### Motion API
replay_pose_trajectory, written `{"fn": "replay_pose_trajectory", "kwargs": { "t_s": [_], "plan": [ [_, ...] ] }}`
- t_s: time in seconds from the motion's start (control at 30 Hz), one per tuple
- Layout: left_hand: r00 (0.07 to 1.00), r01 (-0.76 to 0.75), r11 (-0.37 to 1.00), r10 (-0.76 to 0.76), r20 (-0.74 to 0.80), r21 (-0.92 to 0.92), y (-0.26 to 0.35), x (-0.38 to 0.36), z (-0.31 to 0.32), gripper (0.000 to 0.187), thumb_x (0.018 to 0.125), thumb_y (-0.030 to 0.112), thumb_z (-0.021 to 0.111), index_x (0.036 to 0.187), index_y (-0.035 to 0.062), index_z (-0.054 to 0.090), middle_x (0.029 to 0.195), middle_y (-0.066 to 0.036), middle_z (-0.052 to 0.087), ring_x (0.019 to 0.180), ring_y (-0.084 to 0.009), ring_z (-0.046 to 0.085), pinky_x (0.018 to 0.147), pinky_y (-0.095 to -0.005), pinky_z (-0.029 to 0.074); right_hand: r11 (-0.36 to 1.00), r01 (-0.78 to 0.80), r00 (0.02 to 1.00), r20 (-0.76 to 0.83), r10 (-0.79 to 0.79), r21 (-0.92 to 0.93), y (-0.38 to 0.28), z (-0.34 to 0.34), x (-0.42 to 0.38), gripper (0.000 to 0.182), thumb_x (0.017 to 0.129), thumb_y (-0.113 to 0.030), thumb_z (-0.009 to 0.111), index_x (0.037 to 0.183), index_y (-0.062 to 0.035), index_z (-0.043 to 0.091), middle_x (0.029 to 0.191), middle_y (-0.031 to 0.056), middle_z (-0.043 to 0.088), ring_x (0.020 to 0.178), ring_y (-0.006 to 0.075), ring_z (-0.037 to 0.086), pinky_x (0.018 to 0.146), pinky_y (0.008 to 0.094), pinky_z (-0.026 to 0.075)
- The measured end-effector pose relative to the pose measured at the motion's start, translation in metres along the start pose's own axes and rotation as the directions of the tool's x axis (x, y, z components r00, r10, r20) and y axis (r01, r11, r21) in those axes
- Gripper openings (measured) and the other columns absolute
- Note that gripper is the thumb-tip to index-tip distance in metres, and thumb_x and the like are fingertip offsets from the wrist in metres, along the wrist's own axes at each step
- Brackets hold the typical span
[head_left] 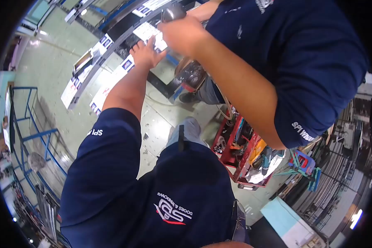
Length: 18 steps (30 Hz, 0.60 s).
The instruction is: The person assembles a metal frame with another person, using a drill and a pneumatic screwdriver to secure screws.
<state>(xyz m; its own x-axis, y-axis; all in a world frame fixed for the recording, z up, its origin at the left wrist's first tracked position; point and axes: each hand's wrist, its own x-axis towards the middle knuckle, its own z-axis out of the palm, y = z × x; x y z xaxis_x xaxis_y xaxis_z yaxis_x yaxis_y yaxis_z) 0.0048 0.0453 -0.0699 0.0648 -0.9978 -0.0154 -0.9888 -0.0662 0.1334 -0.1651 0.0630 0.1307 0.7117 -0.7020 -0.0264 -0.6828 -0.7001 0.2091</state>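
My left hand (146, 54) reaches forward with its fingers spread, lying on or just over a window or door frame piece (126, 65) covered in white film with dark blue logos. Beside its fingertips is a small black object (131, 41) whose kind I cannot make out. Close on the right, a co-worker's hand (182, 35) grips a dark, rounded tool (173, 13), partly hidden by that hand. A second long grey profile (99, 62) runs alongside the first. My right hand is out of view.
The co-worker (293, 49) leans in at my right. Below that person's arm, a red toolbox (235, 155) holds a drill (266, 161) and other tools. A blue metal rack (39, 136) stands on the left; long profiles (318, 182) are stacked at the right.
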Motion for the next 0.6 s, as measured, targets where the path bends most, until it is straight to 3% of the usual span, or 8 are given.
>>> {"fn": "replay_pose_trajectory", "kwargs": {
  "t_s": [0.03, 0.1, 0.13, 0.23, 0.3, 0.4, 0.53, 0.6],
  "plan": [
    [1.000, 0.004, 1.000, -0.004, -0.001, 0.011, 0.001, 0.000, -0.002, 0.092, 0.078, 0.072, 0.067, 0.157, 0.0333, 0.038, 0.137, -0.021, 0.050, 0.130, -0.0404, 0.045, 0.111, -0.0545, 0.028, 1.000, 0.022, 1.000, 0.006, -0.022, 0.001, -0.002, -0.011, 0.011, 0.029, 0.092, -0.013, 0.064, 0.120, -0.0067, 0.068, 0.101, 0.0105, 0.076, 0.094, 0.0305, 0.075, 0.081, 0.0439, 0.058],
    [0.999, 0.038, 0.999, -0.038, -0.005, 0.032, 0.003, -0.002, -0.009, 0.091, 0.079, 0.072, 0.067, 0.157, 0.0339, 0.038, 0.138, -0.021, 0.050, 0.131, -0.0391, 0.046, 0.112, -0.0546, 0.028, 0.996, -0.090, 0.964, 0.251, 0.087, -0.001, -0.009, -0.029, 0.029, 0.031, 0.095, -0.022, 0.065, 0.123, -0.0127, 0.075, 0.127, 0.0050, 0.073, 0.105, 0.0219, 0.074, 0.081, 0.0411, 0.060],
    [0.999, 0.039, 0.999, -0.040, 0.016, 0.038, 0.005, -0.002, -0.014, 0.091, 0.079, 0.072, 0.067, 0.157, 0.0340, 0.039, 0.138, -0.020, 0.050, 0.131, -0.0394, 0.046, 0.111, -0.0548, 0.028, 1.000, -0.023, 0.985, 0.172, 0.021, 0.008, -0.009, -0.032, 0.032, 0.026, 0.089, -0.012, 0.064, 0.113, -0.0066, 0.073, 0.110, 0.0140, 0.076, 0.100, 0.0299, 0.075, 0.078, 0.0446, 0.059],
    [0.999, 0.028, 0.998, -0.030, 0.025, 0.052, 0.000, -0.005, -0.008, 0.091, 0.079, 0.072, 0.066, 0.157, 0.0342, 0.038, 0.137, -0.020, 0.051, 0.130, -0.0398, 0.047, 0.111, -0.0561, 0.030, 1.000, -0.003, 0.956, 0.292, 0.005, -0.006, -0.010, -0.050, 0.043, 0.021, 0.089, -0.013, 0.064, 0.103, -0.0057, 0.078, 0.108, 0.0150, 0.077, 0.098, 0.0306, 0.076, 0.078, 0.0445, 0.060],
    [1.000, -0.015, 1.000, 0.015, -0.012, 0.022, -0.004, -0.003, -0.004, 0.092, 0.079, 0.073, 0.067, 0.157, 0.0341, 0.038, 0.134, -0.021, 0.053, 0.128, -0.0402, 0.048, 0.109, -0.0563, 0.032, 0.980, -0.146, 0.988, 0.077, 0.137, 0.138, -0.009, -0.028, 0.056, 0.022, 0.081, -0.018, 0.076, 0.099, -0.0076, 0.081, 0.104, 0.0167, 0.077, 0.097, 0.0302, 0.075, 0.081, 0.0444, 0.060],
    [0.998, -0.048, 0.998, 0.046, -0.035, -0.036, -0.005, -0.003, 0.000, 0.093, 0.076, 0.073, 0.068, 0.155, 0.0314, 0.042, 0.130, -0.022, 0.053, 0.126, -0.0410, 0.048, 0.107, -0.0564, 0.032, 0.930, -0.219, 0.973, -0.005, 0.231, 0.295, -0.018, 0.010, 0.022, 0.021, 0.081, -0.018, 0.076, 0.100, -0.0082, 0.081, 0.104, 0.0160, 0.077, 0.097, 0.0298, 0.075, 0.081, 0.0443, 0.060],
    [0.995, -0.027, 1.000, 0.026, -0.096, -0.012, -0.007, -0.003, 0.002, 0.088, 0.074, 0.074, 0.068, 0.146, 0.0249, 0.052, 0.128, -0.023, 0.053, 0.125, -0.0411, 0.048, 0.107, -0.0558, 0.032, 0.701, -0.308, 0.949, 0.155, 0.274, 0.643, -0.077, 0.096, -0.083, 0.021, 0.081, -0.017, 0.076, 0.100, -0.0089, 0.082, 0.103, 0.0152, 0.077, 0.096, 0.0293, 0.075, 0.080, 0.0442, 0.060],
    [0.985, -0.083, 0.992, 0.068, -0.158, -0.093, -0.033, 0.013, 0.044, 0.085, 0.075, 0.072, 0.068, 0.144, 0.0238, 0.054, 0.127, -0.022, 0.056, 0.123, -0.0406, 0.051, 0.106, -0.0562, 0.034, 0.543, -0.384, 0.921, 0.272, 0.278, 0.746, -0.110, 0.133, -0.132, 0.021, 0.081, -0.017, 0.076, 0.100, -0.0092, 0.082, 0.103, 0.0148, 0.077, 0.096, 0.0291, 0.075, 0.080, 0.0442, 0.060]
  ]
}}
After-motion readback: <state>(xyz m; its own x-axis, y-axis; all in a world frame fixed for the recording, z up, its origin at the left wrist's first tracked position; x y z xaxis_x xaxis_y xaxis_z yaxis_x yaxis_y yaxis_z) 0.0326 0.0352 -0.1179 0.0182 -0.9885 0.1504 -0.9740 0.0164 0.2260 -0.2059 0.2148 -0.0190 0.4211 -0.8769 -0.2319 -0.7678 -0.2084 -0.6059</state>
